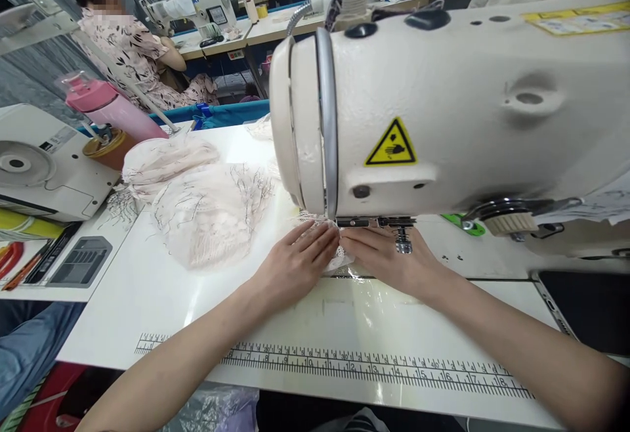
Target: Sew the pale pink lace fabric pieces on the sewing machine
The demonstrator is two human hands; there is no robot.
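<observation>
White lace fabric (339, 260) lies at the needle end of a sewing machine (433, 117), mostly covered by my fingers and the machine head. My left hand (300, 258) presses on the fabric from the left, fingers close together and tips beside the needle area. From the right, my right hand (388, 258) holds the same fabric, its fingertips almost meeting those of the left. Part of this hand is behind a small metal screw fitting (403, 240). The needle and presser foot are hidden. Left of my hands rests a heap of pale, thread-strewn fabric (207, 215).
A printed ruler (344, 361) runs along the front table edge. A dark phone (585, 310) lies at right. At left stand a pink bottle (111, 107), a brown cup (108, 150) and another machine (49, 163). A person in patterned clothing (128, 51) sits beyond.
</observation>
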